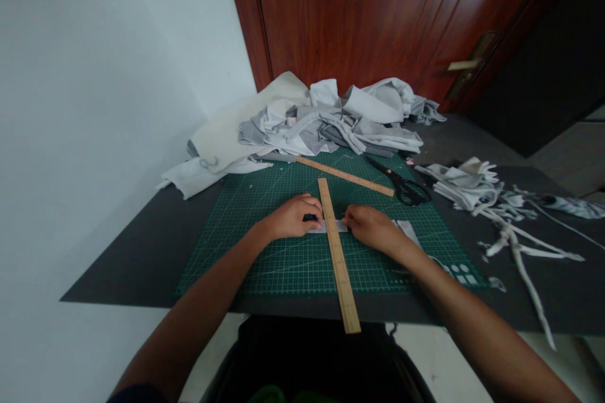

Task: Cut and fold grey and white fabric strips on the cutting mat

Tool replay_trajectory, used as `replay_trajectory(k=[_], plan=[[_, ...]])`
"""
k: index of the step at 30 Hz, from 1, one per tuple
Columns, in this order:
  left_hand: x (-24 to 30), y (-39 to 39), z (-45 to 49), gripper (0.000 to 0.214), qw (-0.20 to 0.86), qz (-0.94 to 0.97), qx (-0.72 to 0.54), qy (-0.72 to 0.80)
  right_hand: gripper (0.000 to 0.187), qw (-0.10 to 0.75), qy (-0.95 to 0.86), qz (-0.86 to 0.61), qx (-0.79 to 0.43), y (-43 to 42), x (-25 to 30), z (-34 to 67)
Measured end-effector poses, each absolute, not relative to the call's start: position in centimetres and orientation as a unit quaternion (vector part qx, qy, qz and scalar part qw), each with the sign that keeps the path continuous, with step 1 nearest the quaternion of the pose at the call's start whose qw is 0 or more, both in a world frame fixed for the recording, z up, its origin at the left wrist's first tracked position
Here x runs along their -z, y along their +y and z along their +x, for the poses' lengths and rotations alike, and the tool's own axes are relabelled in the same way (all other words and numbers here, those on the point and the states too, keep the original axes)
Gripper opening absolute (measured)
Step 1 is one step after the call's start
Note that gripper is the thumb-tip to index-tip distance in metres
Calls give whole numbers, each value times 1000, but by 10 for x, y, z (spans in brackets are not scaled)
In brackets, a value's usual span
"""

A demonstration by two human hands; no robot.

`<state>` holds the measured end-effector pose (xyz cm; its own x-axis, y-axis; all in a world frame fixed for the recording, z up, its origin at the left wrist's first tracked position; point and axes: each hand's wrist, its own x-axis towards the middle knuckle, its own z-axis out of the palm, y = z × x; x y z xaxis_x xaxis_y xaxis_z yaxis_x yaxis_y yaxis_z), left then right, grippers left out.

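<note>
A narrow strip of light grey fabric point(343, 226) lies across the green cutting mat point(283, 264). Over its middle rests a wooden ruler point(338, 258), laid lengthwise toward me, its near end jutting past the table edge. My left hand point(300, 215) is closed at the strip's left end, just beside the ruler, with the fingertips curled down on the fabric. On the other side, my right hand point(368, 223) pinches the strip close to the ruler. More folded grey fabric point(407, 231) shows beyond my right wrist, partly hidden by it.
A second wooden ruler point(347, 176) and black-handled scissors point(409, 190) lie at the mat's far side. Crumpled grey and white cloth point(326, 123) is heaped behind, against the door point(350, 19). Fabric scraps point(466, 186) and thin strips point(524, 264) are on the right. A wall point(118, 107) borders the left.
</note>
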<state>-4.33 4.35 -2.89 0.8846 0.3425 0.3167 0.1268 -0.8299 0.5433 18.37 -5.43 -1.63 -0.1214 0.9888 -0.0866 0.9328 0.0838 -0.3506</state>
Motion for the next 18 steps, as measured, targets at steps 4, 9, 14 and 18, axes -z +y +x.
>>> replay_trajectory(k=[4, 9, 14, 18], plan=[[28, 43, -43, 8, 260, 936, -199, 133, 10, 107, -727, -654, -180, -52, 14, 185], [26, 42, -43, 6, 255, 937, -197, 132, 49, 117, -754, -595, -253, -53, 6, 190], [25, 41, -43, 4, 255, 937, -199, 133, 93, 94, -769, -568, -276, -57, 1, 191], [25, 41, -43, 4, 254, 937, -201, 133, 91, 89, -778, -565, -261, -59, 0, 189]])
